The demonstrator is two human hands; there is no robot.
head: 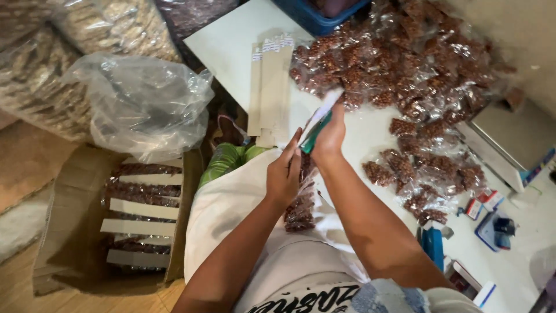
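White table (231,46) | right hand (329,134) grip closed on stapler (315,132) | left hand (284,174) pinching packet strip (301,200)

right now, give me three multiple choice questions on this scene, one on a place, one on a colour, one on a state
1. Where is the cardboard box?
A. on the white table
B. on the floor at the person's left
C. on the scale

2. What colour is the tool in the right hand?
A. green
B. red
C. yellow

3. What state is the strip of nut packets in?
A. lying flat in the box
B. hanging from the hands over the lap
C. sealed inside the blue crate

Answers: 1 B, the box sits on the floor left of the lap. 2 A, the stapler is green. 3 B, the left hand holds its top and it dangles.
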